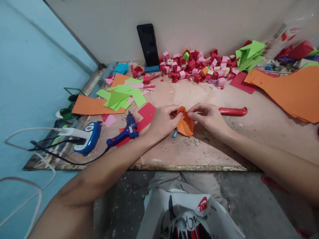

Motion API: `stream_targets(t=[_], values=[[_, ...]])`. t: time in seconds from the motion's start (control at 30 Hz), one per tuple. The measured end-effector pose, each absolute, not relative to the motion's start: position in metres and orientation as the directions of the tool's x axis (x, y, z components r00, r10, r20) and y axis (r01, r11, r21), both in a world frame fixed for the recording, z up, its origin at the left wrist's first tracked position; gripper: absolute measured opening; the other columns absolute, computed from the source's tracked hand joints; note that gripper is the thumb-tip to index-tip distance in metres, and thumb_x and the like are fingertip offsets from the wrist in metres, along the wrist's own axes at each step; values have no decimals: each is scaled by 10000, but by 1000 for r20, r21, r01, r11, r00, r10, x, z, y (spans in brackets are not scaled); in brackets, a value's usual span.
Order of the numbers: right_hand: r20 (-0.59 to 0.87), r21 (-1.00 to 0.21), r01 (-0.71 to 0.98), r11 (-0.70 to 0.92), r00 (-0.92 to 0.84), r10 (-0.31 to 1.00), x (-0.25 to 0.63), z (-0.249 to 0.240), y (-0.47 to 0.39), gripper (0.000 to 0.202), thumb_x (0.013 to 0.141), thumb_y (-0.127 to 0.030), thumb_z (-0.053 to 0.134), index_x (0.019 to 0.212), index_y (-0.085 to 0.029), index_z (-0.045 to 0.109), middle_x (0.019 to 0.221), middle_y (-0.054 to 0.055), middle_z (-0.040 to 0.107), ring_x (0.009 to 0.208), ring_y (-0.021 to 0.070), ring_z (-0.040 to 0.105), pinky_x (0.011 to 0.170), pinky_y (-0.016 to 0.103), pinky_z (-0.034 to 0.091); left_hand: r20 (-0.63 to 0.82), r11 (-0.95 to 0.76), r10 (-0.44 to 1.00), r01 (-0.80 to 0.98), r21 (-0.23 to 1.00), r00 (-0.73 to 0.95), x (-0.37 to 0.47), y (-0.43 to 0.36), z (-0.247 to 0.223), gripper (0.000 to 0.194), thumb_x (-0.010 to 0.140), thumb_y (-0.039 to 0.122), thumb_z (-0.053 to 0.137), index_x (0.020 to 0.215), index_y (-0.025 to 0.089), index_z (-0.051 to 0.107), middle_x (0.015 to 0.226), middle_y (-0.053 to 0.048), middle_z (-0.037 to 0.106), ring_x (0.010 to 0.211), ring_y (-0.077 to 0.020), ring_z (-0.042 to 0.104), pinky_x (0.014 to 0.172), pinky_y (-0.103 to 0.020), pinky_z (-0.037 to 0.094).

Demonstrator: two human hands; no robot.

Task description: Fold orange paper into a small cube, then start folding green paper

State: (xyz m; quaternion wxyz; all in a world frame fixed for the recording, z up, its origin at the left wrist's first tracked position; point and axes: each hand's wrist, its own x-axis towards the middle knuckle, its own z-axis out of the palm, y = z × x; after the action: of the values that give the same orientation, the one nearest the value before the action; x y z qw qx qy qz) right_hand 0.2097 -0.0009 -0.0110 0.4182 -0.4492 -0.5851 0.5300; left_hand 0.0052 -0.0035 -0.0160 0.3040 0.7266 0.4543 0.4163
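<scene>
An orange piece of paper (pixel 185 126), creased and partly folded, is held up just above the table between my two hands. My left hand (pixel 165 120) pinches its upper left edge between thumb and fingers. At the upper right edge my right hand (pixel 208 116) is closed, thumb against forefinger, on the same paper. Just below my left fingers, a small blue stick-like thing (pixel 175 132) pokes out beside the paper; most of it is hidden. A red-handled tool (pixel 233 111) lies behind my right wrist, its other end covered by the hand.
A blue glue gun (pixel 127 129) lies left of my left forearm, its cord running to a blue power socket (pixel 87 138). Green paper pieces (pixel 119 96) and orange sheets (pixel 289 93) flank the work area. Small folded paper cubes (pixel 194 64) and a phone (pixel 148 44) stand along the back wall.
</scene>
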Motion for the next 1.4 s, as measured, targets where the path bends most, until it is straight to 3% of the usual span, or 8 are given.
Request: stream_targets(t=[0.23,0.43,0.6,0.9,1.4], values=[[-19,-1000,2,-19,-250,968,210,-9,-2,141,855,-361,827,841,-230,777,826,36,746,732,194,688,671,348,614,338,-426,904,476,769,262,4,-2,-15,215,950,272,688,746,209,719,717,-9,703,682,-168,594,637,-297,428],[-20,-1000,4,-20,-257,966,211,-11,-1,62,808,-248,799,868,-236,813,826,30,763,736,196,698,701,358,620,316,-395,917,450,801,243,4,-1,-16,209,954,324,702,783,211,746,729,-17,723,683,-171,604,634,-294,438],[-10,-1000,2,-9,-262,965,212,-11,0,76,832,-299,830,849,-231,799,843,38,763,730,194,693,680,353,617,260,-340,936,418,842,238,5,0,-18,213,936,326,711,770,196,741,731,-24,720,673,-164,596,611,-279,440],[44,-986,139,98,-349,936,212,-4,3,175,799,-349,875,843,-204,789,815,37,760,697,176,669,604,303,591,105,-250,922,366,896,373,6,-6,-16,231,947,321,671,799,155,736,744,-1,673,683,-124,580,603,-229,417],[5,-999,46,21,-314,949,216,-11,7,225,782,-395,915,839,-215,792,793,33,772,667,170,655,625,311,548,35,-148,938,308,940,345,7,-2,-18,257,913,409,733,900,167,819,838,-40,791,719,-155,682,615,-245,486]])
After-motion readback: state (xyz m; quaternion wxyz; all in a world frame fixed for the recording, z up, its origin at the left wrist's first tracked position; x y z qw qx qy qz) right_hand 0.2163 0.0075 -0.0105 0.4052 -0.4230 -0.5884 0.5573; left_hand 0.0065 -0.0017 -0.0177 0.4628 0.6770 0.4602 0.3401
